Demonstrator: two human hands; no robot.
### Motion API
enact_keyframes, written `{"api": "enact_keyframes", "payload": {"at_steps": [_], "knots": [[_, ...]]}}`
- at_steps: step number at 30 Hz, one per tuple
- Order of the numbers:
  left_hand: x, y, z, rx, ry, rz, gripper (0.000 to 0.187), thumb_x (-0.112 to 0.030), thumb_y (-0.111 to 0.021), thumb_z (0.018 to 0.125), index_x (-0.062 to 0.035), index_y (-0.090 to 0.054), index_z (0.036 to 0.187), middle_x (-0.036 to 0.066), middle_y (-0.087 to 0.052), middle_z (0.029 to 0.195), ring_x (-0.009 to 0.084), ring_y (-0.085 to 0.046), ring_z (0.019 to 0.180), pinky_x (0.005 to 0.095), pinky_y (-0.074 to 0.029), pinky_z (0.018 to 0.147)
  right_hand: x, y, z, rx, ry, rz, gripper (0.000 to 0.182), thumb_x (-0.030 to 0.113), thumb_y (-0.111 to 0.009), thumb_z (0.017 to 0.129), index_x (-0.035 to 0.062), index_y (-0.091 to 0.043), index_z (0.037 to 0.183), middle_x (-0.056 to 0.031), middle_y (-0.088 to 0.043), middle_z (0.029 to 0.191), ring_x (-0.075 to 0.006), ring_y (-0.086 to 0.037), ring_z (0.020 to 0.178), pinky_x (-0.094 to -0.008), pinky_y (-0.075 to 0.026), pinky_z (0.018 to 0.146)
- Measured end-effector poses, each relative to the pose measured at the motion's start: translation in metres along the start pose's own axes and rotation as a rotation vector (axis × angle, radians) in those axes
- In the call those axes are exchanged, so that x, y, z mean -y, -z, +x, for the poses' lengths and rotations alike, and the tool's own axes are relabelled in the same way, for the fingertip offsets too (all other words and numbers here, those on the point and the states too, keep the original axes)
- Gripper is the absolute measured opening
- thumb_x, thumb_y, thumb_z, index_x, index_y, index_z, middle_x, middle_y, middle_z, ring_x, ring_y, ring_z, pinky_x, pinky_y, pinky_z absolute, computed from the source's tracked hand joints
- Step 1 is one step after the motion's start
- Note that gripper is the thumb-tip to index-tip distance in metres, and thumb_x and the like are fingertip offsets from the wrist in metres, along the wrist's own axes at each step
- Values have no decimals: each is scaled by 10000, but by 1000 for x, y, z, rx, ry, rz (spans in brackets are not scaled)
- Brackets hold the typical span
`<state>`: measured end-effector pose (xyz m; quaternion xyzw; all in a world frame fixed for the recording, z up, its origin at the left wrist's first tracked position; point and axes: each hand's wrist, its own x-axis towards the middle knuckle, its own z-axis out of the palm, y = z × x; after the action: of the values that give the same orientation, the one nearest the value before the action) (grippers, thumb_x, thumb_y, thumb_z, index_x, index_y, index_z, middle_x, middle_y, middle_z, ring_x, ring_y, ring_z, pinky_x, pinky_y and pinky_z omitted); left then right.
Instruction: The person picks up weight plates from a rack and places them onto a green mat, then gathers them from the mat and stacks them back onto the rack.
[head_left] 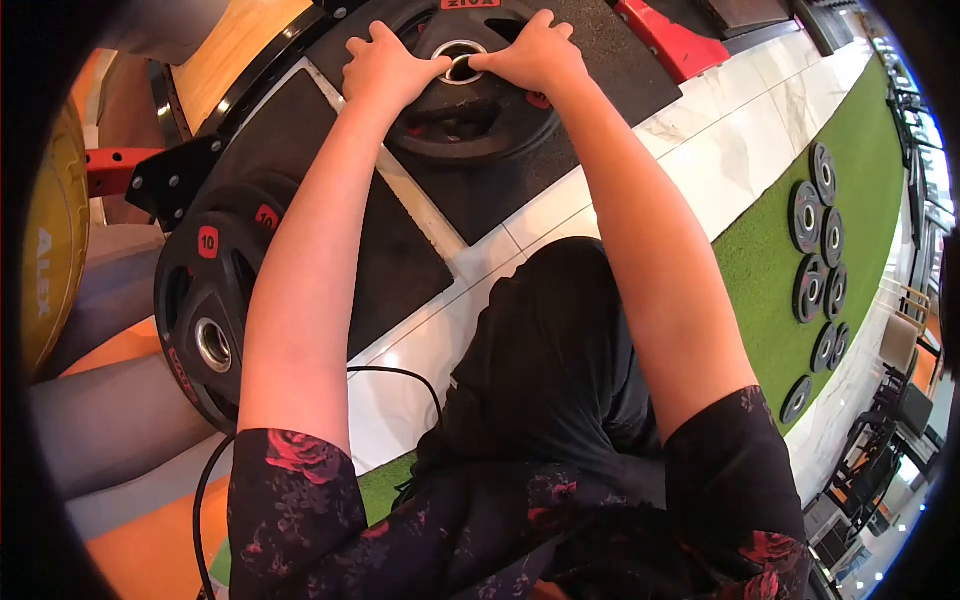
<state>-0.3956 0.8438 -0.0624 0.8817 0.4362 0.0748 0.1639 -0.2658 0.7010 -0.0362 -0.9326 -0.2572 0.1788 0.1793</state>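
Observation:
A black weight plate with red labels lies on a dark mat at the top. My left hand rests on its left side, fingers spread, thumb at the metal centre ring. On the other side lies my right hand, its fingers also apart and its thumb touching the ring's right edge. Both thumb tips meet the rim of the central hole, nearly facing each other. My hands hide parts of the plate's upper half.
Black plates marked 10 lean at the left, near a yellow ALEX-labelled object. Several small plates lie on green turf at the right. A red metal part stands at the upper right. A black cable crosses the floor.

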Motion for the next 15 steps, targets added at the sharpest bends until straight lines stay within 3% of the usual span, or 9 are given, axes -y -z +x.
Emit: {"api": "enact_keyframes", "payload": {"at_steps": [2,4,6,8,12,13,14,15], "knots": [[0,4,4,48,30,-11,1051,-618,-862,693,14,-442,1420,294,-491,1402,452,-629,1211,488,-575,959,-7,-11,12,-13,34,10,1271,659,-878,625,-104,-343,1489,-303,-454,1469,-450,-571,1302,-474,-536,1029],[0,4,2,34,42,-18,1055,-622,-861,691,13,-442,1421,291,-490,1408,449,-627,1217,489,-573,962,-12,-16,16,-83,78,-21,1291,641,-890,602,-114,-330,1486,-338,-455,1448,-491,-603,1250,-447,-552,1012],[-4,2,-3,37,51,-28,1059,-626,-861,689,12,-442,1423,288,-490,1413,446,-624,1223,491,-571,965,-10,-1,10,-68,98,-35,1280,666,-878,628,-122,-348,1487,-337,-527,1405,-443,-615,1257,-443,-551,1006],[-13,-1,-2,48,30,7,1114,-618,-865,668,50,-440,1452,339,-519,1385,439,-634,1226,474,-552,1009,-10,19,7,3,48,-35,1226,573,-902,652,-73,-317,1514,-346,-507,1428,-481,-594,1256,-454,-532,1035],[-10,-7,-3,24,-14,49,1110,-662,-828,689,51,-444,1448,343,-519,1389,449,-635,1218,477,-552,991,-22,14,6,-27,78,44,1289,593,-927,601,-100,-324,1505,-377,-501,1422,-474,-586,1273,-434,-517,1056],[-9,-8,-6,22,-7,16,1144,-671,-816,698,49,-402,1485,355,-490,1421,454,-607,1254,477,-529,1024,-27,21,-7,-16,149,81,1066,628,-782,790,1,-358,1541,-329,-411,1544,-504,-488,1372,-523,-445,1131],[-9,-9,-7,17,-28,28,1144,-671,-816,698,49,-402,1485,355,-490,1421,454,-607,1254,477,-529,1024,-38,10,4,-31,140,98,1066,628,-782,790,1,-358,1541,-329,-411,1544,-504,-488,1372,-523,-445,1131],[-11,-11,-9,-2,0,24,1110,-652,-831,699,26,-410,1470,328,-477,1437,457,-580,1278,493,-527,1023,-53,-10,18,-47,183,185,1221,676,-826,706,-51,-317,1543,-343,-439,1486,-482,-540,1323,-496,-484,1092]]}}
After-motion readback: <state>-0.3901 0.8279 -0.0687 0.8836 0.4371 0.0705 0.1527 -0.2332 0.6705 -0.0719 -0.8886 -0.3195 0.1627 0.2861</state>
